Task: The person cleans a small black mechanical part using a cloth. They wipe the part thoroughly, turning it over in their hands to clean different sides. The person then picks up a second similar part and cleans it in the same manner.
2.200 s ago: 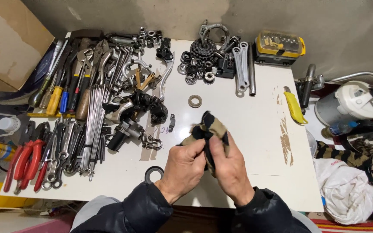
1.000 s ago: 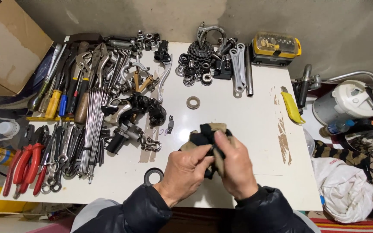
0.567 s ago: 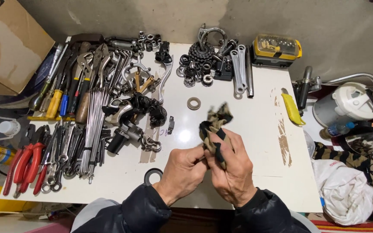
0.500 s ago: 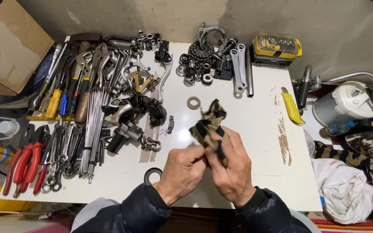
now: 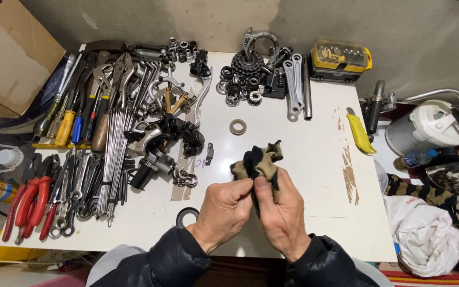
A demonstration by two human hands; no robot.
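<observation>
Both of my hands are closed around a crumpled tan and black rag above the front middle of the white table. My left hand grips the rag's lower left part with bent fingers. My right hand pinches it from the right, thumb pressed on the cloth. The rag's upper end sticks out above my fingers. Whether something small is wrapped inside the cloth is hidden.
A black ring lies by my left wrist, a tan ring further back. Wrenches, pliers, spokes and dark bike parts crowd the table's left; sprockets, a bit case, a yellow knife stand behind and to the right.
My hands have kept working the rag, which lifted and bunched up, then sank lower between my fingers. The items on the table have not moved.
</observation>
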